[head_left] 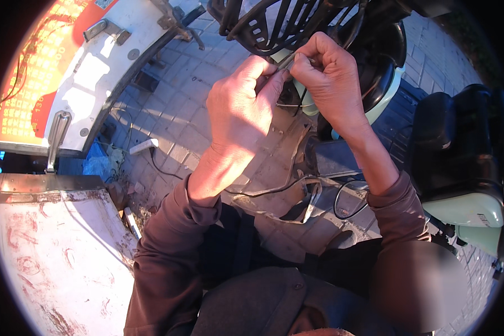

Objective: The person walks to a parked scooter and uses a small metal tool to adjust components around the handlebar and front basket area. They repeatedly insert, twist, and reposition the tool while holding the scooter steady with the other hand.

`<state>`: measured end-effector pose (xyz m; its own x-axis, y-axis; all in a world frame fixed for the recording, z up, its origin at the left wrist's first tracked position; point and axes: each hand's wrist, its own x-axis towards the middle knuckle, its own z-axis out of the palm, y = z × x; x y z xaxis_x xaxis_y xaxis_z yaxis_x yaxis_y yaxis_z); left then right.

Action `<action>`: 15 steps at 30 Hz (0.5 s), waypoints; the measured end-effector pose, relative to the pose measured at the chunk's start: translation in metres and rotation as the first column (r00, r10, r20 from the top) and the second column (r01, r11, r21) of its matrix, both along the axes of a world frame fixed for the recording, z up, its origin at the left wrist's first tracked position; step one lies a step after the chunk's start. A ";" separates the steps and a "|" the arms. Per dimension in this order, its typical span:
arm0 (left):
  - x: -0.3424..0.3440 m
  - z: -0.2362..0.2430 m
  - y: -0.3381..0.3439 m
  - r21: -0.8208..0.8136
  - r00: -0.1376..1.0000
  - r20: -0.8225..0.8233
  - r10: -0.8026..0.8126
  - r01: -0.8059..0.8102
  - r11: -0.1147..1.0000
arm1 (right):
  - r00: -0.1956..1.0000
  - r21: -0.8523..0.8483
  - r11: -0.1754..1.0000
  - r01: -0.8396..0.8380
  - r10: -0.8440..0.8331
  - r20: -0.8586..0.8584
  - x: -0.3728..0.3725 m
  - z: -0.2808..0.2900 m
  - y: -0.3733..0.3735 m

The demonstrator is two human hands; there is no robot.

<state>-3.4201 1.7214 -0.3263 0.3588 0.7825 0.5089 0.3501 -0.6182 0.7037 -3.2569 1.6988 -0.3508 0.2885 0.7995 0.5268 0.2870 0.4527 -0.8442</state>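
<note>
Both of my hands are raised in front of the scooter's black basket [270, 28], close together. My left hand [242, 103] pinches a thin, dark, cable-like strand [285, 61] between thumb and fingers. Opposite it, my right hand [331, 84] is closed with thumb against curled fingers, on the same strand. The fingers hide most of the strand, so its ends cannot be made out. Just below the hands, a thin wire [301, 103] hangs by the scooter's pale green front part.
A pale green scooter with a black seat [453, 131] stands at right. On the brick paving lie a white plug-like block [144, 147], a black cord [263, 193] and a loose strap [313, 204]. White panels [67, 241] with metal edges border the left.
</note>
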 end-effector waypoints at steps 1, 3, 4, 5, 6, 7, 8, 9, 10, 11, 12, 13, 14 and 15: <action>0.003 -0.001 -0.004 0.032 0.999 -0.006 0.047 -0.046 0.998 | 0.999 -0.005 1.000 0.029 -0.029 -0.036 -0.004 -0.003 0.002; 0.004 0.000 -0.005 0.136 0.999 -0.028 0.046 -0.042 0.990 | 0.995 -0.020 1.000 0.019 -0.021 -0.092 -0.008 -0.004 0.004; 0.001 0.003 0.000 0.179 0.997 -0.063 0.037 -0.025 0.984 | 0.994 -0.028 0.999 -0.018 0.014 -0.112 -0.006 -0.002 0.007; -0.002 0.005 0.006 0.219 0.995 -0.097 0.028 -0.006 0.976 | 0.990 -0.119 0.992 -0.038 0.021 -0.142 -0.004 0.000 0.008; -0.011 0.009 0.018 0.119 0.983 -0.181 -0.038 0.060 0.991 | 0.967 -0.128 0.971 -0.203 0.179 -0.181 0.005 0.004 0.006; -0.021 0.013 0.028 0.042 0.965 -0.228 -0.127 0.140 0.989 | 0.922 -0.213 0.912 -0.350 0.296 -0.249 0.018 0.008 0.003; -0.028 0.014 0.037 0.045 0.941 -0.246 -0.235 0.253 0.966 | 0.865 -0.273 0.837 -0.475 0.386 -0.321 0.026 0.012 0.000; -0.034 0.014 0.045 0.037 0.911 -0.253 -0.325 0.345 0.938 | 0.772 -0.271 0.754 -0.599 0.453 -0.446 0.031 0.012 -0.001; -0.038 0.011 0.048 -0.084 0.896 -0.171 -0.411 0.402 0.912 | 0.667 -0.244 0.672 -0.700 0.492 -0.560 0.033 0.012 -0.003; -0.041 0.009 0.052 -0.188 0.875 -0.078 -0.479 0.458 0.869 | 0.569 -0.214 0.601 -0.770 0.495 -0.657 0.035 0.012 -0.002; -0.042 0.009 0.055 -0.292 0.831 0.023 -0.555 0.537 0.792 | 0.466 -0.118 0.548 -0.828 0.556 -0.688 0.034 0.010 -0.001; -0.042 0.009 0.055 -0.418 0.810 0.157 -0.565 0.573 0.705 | 0.494 -0.118 0.573 -0.811 0.561 -0.664 0.031 0.009 -0.001; -0.041 0.010 0.055 -0.522 0.767 0.292 -0.572 0.629 0.576 | 0.521 -0.108 0.601 -0.792 0.573 -0.633 0.029 0.009 0.000; -0.039 0.012 0.053 -0.608 0.734 0.405 -0.545 0.661 0.439 | 0.529 -0.084 0.608 -0.790 0.605 -0.595 0.027 0.010 0.000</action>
